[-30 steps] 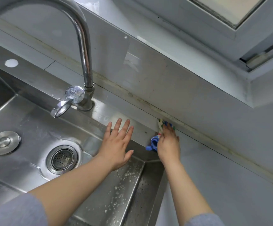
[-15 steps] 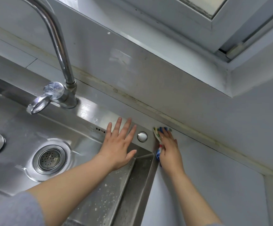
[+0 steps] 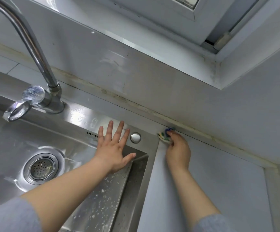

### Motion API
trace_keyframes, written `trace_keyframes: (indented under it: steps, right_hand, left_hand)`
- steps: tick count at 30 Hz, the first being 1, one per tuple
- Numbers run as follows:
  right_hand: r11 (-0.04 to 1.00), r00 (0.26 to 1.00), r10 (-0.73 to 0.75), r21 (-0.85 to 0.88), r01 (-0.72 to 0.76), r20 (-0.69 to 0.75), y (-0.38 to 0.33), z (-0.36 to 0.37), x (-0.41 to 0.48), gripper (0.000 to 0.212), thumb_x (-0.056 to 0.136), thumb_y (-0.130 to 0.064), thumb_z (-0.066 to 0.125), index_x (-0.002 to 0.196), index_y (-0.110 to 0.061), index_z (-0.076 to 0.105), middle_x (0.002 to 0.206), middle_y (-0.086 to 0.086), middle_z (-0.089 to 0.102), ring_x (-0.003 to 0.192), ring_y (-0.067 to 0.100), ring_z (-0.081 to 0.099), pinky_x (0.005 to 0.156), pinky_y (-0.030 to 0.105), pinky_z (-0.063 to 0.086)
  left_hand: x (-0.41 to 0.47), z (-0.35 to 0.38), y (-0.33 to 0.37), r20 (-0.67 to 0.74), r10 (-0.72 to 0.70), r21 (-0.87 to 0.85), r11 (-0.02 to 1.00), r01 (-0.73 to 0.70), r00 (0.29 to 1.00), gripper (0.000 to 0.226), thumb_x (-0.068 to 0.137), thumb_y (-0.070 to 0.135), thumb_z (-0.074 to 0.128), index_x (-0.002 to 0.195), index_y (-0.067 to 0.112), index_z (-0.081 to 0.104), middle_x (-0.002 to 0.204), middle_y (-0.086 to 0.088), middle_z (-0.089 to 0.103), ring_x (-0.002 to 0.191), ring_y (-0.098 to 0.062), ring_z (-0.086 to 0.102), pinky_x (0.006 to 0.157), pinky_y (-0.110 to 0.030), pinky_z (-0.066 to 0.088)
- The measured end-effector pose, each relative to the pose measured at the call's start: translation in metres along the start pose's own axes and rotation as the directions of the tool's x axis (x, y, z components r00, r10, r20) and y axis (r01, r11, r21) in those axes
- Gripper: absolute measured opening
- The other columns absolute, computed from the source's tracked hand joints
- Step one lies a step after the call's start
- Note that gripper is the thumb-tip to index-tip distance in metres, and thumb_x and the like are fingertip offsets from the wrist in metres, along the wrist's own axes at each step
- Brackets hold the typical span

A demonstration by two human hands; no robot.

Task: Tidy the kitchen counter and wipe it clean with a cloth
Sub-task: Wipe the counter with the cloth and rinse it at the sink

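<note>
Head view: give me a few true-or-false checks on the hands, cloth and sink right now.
1. The right hand holds a cloth at the counter's back edge. True.
2. The left hand is curled into a fist. False: it is open, fingers spread, at the sink rim.
3. The drain strainer is uncovered. True.
4. The cloth lies on the drain strainer. False: it is on the counter by the wall.

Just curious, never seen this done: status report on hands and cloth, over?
Left hand open, spread on sink ledge. Right hand grips cloth against counter back seam. Nothing in the way.
</note>
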State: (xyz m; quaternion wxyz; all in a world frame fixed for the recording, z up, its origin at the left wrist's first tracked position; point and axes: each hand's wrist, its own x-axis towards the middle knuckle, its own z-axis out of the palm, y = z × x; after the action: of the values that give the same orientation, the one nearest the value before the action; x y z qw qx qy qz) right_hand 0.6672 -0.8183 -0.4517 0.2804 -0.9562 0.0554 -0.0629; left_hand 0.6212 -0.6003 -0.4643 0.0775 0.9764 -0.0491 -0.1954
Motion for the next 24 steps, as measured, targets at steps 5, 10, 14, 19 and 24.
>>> trace_keyframes:
  steps: [5, 10, 14, 19, 24]
  right_hand:
    - [0.974, 0.988, -0.046, 0.225, 0.012, 0.147, -0.015, 0.008, 0.006, 0.057, 0.071, 0.017, 0.043, 0.109, -0.016, 0.072, 0.112, -0.01, 0.066, 0.108, 0.006, 0.058, 0.095, 0.006, 0.035]
    - [0.944, 0.934, -0.328, 0.072, 0.321, 0.142, 0.003, 0.012, 0.023, 0.057, 0.066, 0.009, 0.045, 0.114, -0.011, 0.069, 0.119, 0.002, 0.066, 0.114, 0.016, 0.056, 0.102, 0.01, 0.029]
    - [0.957, 0.946, -0.241, 0.215, 0.195, 0.215, 0.003, 0.011, 0.012, 0.062, 0.067, 0.013, 0.043, 0.116, -0.014, 0.068, 0.122, -0.015, 0.057, 0.121, -0.001, 0.044, 0.103, 0.002, 0.022]
    - [0.883, 0.972, -0.08, 0.468, -0.034, 0.222, -0.006, 0.011, -0.012, 0.035, 0.083, -0.002, 0.057, 0.103, -0.027, 0.07, 0.115, -0.01, 0.065, 0.114, -0.005, 0.055, 0.101, 0.012, 0.036]
    - [0.888, 0.981, 0.02, 0.447, -0.106, 0.191, -0.014, 0.006, -0.022, 0.023, 0.082, -0.01, 0.07, 0.094, -0.03, 0.072, 0.104, -0.016, 0.068, 0.105, -0.001, 0.06, 0.104, 0.031, 0.043]
  left_hand:
    - [-0.001, 0.001, 0.0, 0.008, 0.001, 0.012, 1.0, -0.002, 1.0, 0.091, 0.062, 0.077, -0.016, 0.135, 0.027, -0.037, 0.146, -0.002, -0.044, 0.134, -0.036, -0.04, 0.111, -0.059, -0.019]
    - [0.001, 0.002, -0.001, 0.013, 0.002, 0.022, 1.0, -0.002, 1.0, 0.091, 0.062, 0.078, -0.016, 0.135, 0.028, -0.037, 0.146, -0.002, -0.044, 0.134, -0.036, -0.041, 0.11, -0.059, -0.019]
    - [0.0, 0.001, 0.0, 0.027, -0.001, 0.042, 0.999, 0.0, 1.0, 0.092, 0.061, 0.078, -0.016, 0.134, 0.027, -0.039, 0.145, -0.003, -0.045, 0.135, -0.038, -0.039, 0.11, -0.061, -0.018]
    - [-0.001, -0.002, -0.001, 0.051, -0.004, 0.069, 0.998, 0.0, 0.999, 0.094, 0.063, 0.08, -0.011, 0.136, 0.026, -0.037, 0.145, -0.004, -0.044, 0.136, -0.038, -0.036, 0.111, -0.061, -0.014]
    - [-0.002, -0.01, -0.004, 0.082, 0.01, 0.077, 0.997, -0.016, 0.997, 0.089, 0.086, 0.075, 0.017, 0.147, 0.026, -0.026, 0.152, -0.003, -0.037, 0.138, -0.036, -0.034, 0.114, -0.058, -0.013]
